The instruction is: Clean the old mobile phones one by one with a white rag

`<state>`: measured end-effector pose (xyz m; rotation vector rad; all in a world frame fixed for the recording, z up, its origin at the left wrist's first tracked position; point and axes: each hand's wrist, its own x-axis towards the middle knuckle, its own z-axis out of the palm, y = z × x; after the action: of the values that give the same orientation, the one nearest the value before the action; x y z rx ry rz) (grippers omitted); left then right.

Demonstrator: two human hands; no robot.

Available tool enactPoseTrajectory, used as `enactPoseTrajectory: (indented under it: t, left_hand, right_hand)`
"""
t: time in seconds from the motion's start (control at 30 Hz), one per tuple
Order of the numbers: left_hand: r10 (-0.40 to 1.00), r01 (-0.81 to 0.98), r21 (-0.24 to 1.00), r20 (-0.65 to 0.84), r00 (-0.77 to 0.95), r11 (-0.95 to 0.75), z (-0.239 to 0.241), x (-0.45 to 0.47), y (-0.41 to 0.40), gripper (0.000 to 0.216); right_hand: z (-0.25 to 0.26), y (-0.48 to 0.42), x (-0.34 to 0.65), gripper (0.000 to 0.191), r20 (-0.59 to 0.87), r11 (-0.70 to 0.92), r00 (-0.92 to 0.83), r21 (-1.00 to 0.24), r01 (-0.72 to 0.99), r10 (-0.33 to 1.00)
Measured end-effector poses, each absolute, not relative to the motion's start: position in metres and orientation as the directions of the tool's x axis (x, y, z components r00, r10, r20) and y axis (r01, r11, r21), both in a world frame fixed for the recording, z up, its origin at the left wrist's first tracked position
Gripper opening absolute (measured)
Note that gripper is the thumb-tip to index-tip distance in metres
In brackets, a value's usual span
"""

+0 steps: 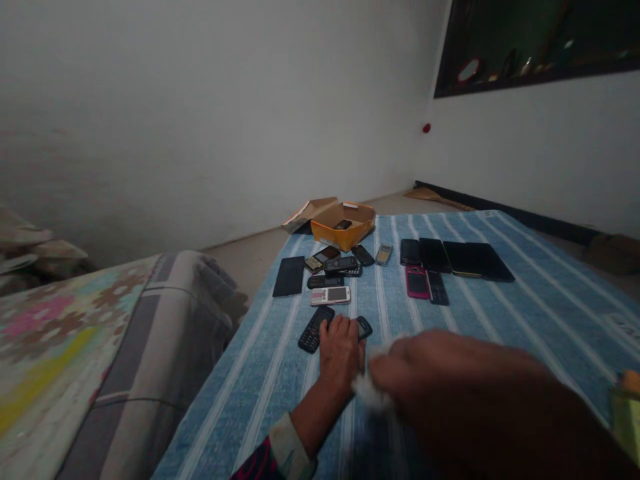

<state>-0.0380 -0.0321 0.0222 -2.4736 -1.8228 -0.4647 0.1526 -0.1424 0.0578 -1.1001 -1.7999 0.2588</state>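
Observation:
My left hand point(341, 347) is closed on a small dark keypad phone point(364, 327), which shows between the thumb and fingers; the hand covers the rest of it. Just left of those fingers lies a black keypad phone point(316, 329) on the blue striped cover. Large and blurred in the foreground, my right hand point(440, 380) pinches a white, soft-looking wad of cloth or tissue point(373, 388). Beyond my left hand are a white and pink phone point(330, 295), a black tablet-like device point(289, 276) and several more phones.
An open orange cardboard box point(350, 233) with a phone inside stands at the far end of the blue striped cover point(270, 373). Right of centre lie a pink phone point(417, 282) and several dark devices. A grey, cloth-draped piece of furniture point(165, 347) stands at left.

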Motion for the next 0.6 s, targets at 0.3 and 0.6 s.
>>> enactPoseTrajectory:
  t: [0.3, 0.6]
  left_hand:
    - [0.901, 0.857, 0.283, 0.190, 0.389, -0.430, 0.030, 0.008, -0.033, 0.043]
    - [0.949, 0.885, 0.342, 0.103, 0.299, -0.316, 0.035, -0.015, -0.031, 0.045]
  right_hand:
    - [0.054, -0.029, 0.168, 0.029, 0.428, 0.205, 0.270, -0.784, 0.586, 0.862]
    - [0.011, -0.036, 0.164, 0.024, 0.480, 0.276, 0.260, -0.784, 0.556, 0.838]
